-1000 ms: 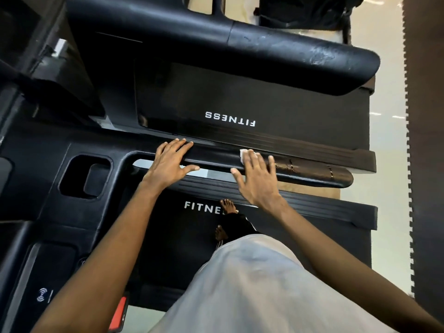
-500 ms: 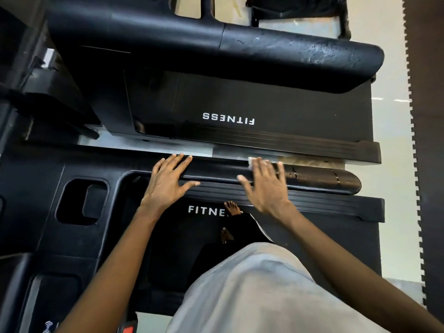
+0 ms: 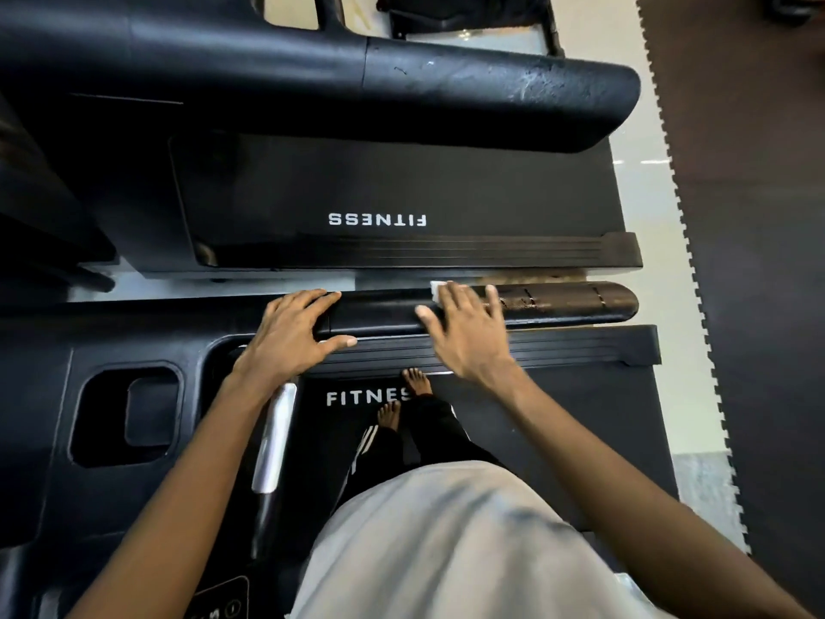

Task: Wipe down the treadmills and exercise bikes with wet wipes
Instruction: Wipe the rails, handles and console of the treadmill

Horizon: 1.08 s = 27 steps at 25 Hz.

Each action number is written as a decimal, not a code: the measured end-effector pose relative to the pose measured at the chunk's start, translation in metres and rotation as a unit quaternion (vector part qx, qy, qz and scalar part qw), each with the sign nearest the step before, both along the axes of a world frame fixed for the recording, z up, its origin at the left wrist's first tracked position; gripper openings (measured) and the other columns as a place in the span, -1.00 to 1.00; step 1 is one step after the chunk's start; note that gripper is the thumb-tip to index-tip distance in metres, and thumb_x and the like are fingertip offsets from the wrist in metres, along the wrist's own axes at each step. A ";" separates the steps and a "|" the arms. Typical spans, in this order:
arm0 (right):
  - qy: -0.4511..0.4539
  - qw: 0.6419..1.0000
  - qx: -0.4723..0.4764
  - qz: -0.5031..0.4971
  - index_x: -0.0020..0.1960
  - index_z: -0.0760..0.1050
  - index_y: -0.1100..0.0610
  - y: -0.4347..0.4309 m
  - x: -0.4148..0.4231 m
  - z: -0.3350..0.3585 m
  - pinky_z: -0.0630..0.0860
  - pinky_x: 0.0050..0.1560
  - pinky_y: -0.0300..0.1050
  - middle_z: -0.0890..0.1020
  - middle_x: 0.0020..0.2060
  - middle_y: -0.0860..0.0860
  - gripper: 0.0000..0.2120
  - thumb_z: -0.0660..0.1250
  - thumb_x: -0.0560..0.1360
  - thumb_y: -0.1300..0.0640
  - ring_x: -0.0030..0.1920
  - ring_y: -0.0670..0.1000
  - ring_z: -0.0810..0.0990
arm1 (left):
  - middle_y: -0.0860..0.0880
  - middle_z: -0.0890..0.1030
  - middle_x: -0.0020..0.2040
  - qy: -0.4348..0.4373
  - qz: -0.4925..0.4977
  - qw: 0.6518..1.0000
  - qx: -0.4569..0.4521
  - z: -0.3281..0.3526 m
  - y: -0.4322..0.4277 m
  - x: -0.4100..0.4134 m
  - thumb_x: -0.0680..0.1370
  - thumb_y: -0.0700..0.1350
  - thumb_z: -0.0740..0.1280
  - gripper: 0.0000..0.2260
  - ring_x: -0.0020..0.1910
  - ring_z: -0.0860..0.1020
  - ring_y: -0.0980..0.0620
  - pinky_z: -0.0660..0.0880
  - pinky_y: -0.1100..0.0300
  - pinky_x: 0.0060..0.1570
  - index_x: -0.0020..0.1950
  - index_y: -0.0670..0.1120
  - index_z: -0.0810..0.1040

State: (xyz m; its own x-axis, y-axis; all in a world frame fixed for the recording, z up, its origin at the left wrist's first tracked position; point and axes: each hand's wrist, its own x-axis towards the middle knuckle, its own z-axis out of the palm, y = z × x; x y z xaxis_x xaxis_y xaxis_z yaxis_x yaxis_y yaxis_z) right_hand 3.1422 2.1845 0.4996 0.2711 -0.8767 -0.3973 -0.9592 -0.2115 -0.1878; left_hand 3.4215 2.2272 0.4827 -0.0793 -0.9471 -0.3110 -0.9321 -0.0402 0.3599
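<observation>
A: What is the person standing on?

B: The near treadmill [image 3: 558, 417]. It is black all over, and its belt carries the white letters "FITNES". A bare foot [image 3: 417, 382] covers the last letter. Beyond it lies the far treadmill [image 3: 402, 180], just as black, with the same word seen upside down.

A: Which part is being wiped?

B: The handrail [image 3: 379, 312] of the near treadmill, a long black padded bar running left to right between the two belts. Toward its right end the covering is scuffed and cracked across.

A: And the hands?

B: The left hand [image 3: 290, 332] lies on the left part of the rail. Its fingers are laid straight over the top, its thumb is stretched along the near side, and it holds nothing. Just to its right, the right hand [image 3: 464, 332] lies flat with fingers spread, pressing the wet wipe [image 3: 436, 289] onto the top of the rail.

A: How does the wipe look?

B: White. Only one corner shows, at the far edge of the rail beside the fingertips. The rest is hidden under the palm and fingers, so its shape and folds cannot be told.

A: What else is hard to make out?

B: The console [image 3: 44, 417] at the near left is cut off by the edge of the view, and its printed marks are too blurred to read. The person's light shirt [image 3: 446, 551] hides the near part of the belt.
</observation>
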 end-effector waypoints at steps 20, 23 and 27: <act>-0.001 0.994 0.112 0.016 0.57 0.26 0.09 -0.045 0.016 -0.003 -0.16 0.58 0.08 0.32 0.54 0.05 -0.15 -0.29 0.53 -0.38 0.57 0.04 0.19 | -0.07 0.50 0.43 0.040 0.064 0.997 -0.006 -0.001 0.004 0.010 0.37 0.44 0.27 -0.16 0.44 0.38 -0.05 0.10 0.09 0.46 0.48 -0.10 0.46; -0.030 0.984 0.164 0.067 0.52 0.34 0.05 -0.066 0.040 -0.013 -0.13 0.58 0.06 0.42 0.47 0.01 -0.27 -0.16 0.59 -0.35 0.50 0.03 0.32 | -0.08 0.48 0.44 0.035 0.073 0.997 0.013 0.001 0.001 0.009 0.35 0.44 0.29 -0.13 0.45 0.35 -0.04 0.09 0.09 0.47 0.48 -0.12 0.45; -0.068 0.949 0.286 0.112 0.58 0.24 0.02 -0.099 0.052 -0.027 -0.22 0.57 0.05 0.30 0.55 -0.03 -0.51 -0.01 0.70 -0.10 0.57 -0.05 0.17 | -0.05 0.45 0.47 0.036 0.085 0.994 0.055 0.004 -0.004 0.009 0.33 0.47 0.29 -0.09 0.47 0.33 -0.03 0.12 0.04 0.47 0.50 -0.09 0.42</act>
State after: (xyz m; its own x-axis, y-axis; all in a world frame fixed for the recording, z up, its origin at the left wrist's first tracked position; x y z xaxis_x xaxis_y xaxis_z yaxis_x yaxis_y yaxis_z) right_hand 3.1945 2.0851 0.4723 0.5077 -0.4418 -0.7397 -0.8611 -0.2331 -0.4518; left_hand 3.4302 2.2231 0.4865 0.0538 -0.9092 -0.4128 -0.8805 -0.2382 0.4099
